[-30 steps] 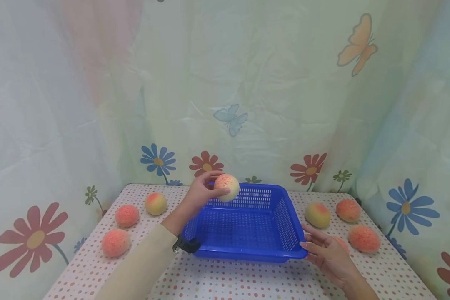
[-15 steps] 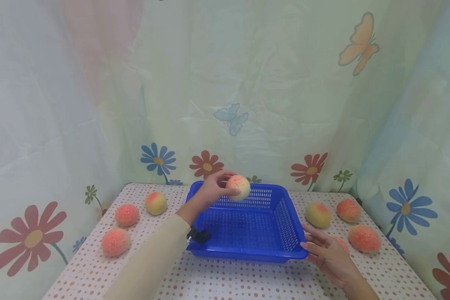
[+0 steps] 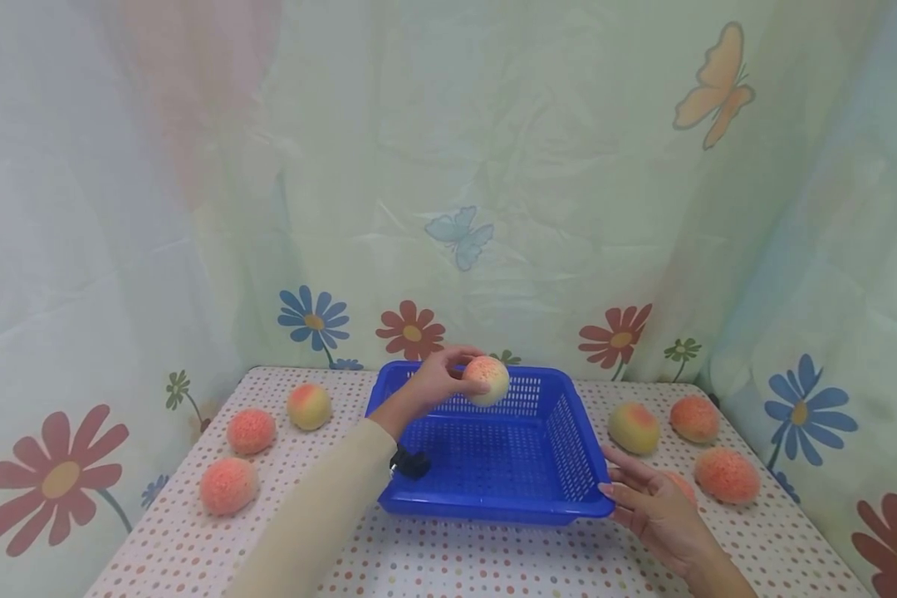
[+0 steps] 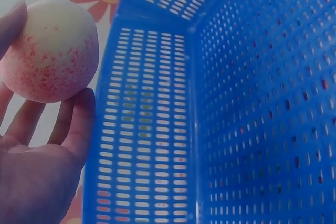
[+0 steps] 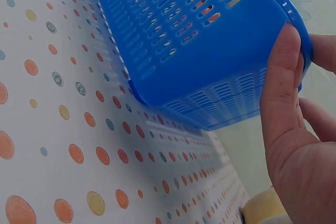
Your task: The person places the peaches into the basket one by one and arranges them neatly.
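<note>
A pale yellow peach with a red-speckled blush (image 3: 487,381) is gripped by my left hand (image 3: 435,380), over the back part of the blue plastic basket (image 3: 486,503). In the left wrist view the fingers curl beneath the peach (image 4: 52,51), with the perforated basket wall (image 4: 142,129) right beside them. At the basket's right front corner, my right hand (image 3: 654,507) holds the rim. The right wrist view has the thumb (image 5: 283,66) on the outside of that rim and fingers on the other side. Nothing lies on the basket's visible floor.
Left of the basket lie three peaches, one yellow (image 3: 310,406) and two pinkish-red (image 3: 228,486). Several more sit to the right, including a yellow-green one (image 3: 634,428) and a red one (image 3: 727,476); one is partly behind my right hand. A flowered curtain (image 3: 538,274) encloses the dotted table (image 3: 433,565).
My left hand has carried the peach to the right over the basket, dipping slightly at the end. The right hand has stayed on the basket's rim.
</note>
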`<state>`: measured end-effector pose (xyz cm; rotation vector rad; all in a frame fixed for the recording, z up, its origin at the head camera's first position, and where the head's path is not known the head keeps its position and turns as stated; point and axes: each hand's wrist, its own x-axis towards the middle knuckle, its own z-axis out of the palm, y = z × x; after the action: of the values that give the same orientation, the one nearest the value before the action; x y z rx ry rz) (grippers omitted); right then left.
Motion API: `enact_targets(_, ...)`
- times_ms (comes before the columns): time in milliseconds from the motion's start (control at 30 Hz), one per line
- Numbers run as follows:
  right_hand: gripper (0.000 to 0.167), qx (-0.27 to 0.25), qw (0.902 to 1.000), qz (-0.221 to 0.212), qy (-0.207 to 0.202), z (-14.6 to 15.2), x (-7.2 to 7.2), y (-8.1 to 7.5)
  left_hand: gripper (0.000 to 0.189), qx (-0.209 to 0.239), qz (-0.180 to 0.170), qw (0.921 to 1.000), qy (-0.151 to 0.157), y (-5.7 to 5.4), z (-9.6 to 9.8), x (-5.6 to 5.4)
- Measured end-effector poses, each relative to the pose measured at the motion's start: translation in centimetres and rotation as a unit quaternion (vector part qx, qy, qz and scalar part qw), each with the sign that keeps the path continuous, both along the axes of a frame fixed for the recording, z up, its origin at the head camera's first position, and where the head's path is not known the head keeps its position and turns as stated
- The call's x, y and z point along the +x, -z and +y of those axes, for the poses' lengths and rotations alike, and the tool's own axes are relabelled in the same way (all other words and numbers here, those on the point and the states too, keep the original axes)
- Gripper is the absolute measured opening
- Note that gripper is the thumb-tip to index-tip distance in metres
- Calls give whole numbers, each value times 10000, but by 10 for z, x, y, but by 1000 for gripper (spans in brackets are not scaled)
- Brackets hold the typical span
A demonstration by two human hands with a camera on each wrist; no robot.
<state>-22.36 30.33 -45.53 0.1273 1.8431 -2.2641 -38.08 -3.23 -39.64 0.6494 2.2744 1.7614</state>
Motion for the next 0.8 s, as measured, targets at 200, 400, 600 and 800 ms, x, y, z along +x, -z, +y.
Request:
enact_targets(200,47,-16,10000,-25,43,2,-1,0,54,-101,-63,9999,3,6,10,-7)
enact_targets(400,45,24,9999,-51,108,2,0,1,53,-137,-112,9997,192,14,27,-14)
enact_targets(600,51,146,9998,-52,154,0,0,2,54,-289,-66,9994,184,17,40,-11)
enact_targets(800,59,219,9995,-88,203,-1,-1,2,56,-358,-103,9993,41,24,52,-11)
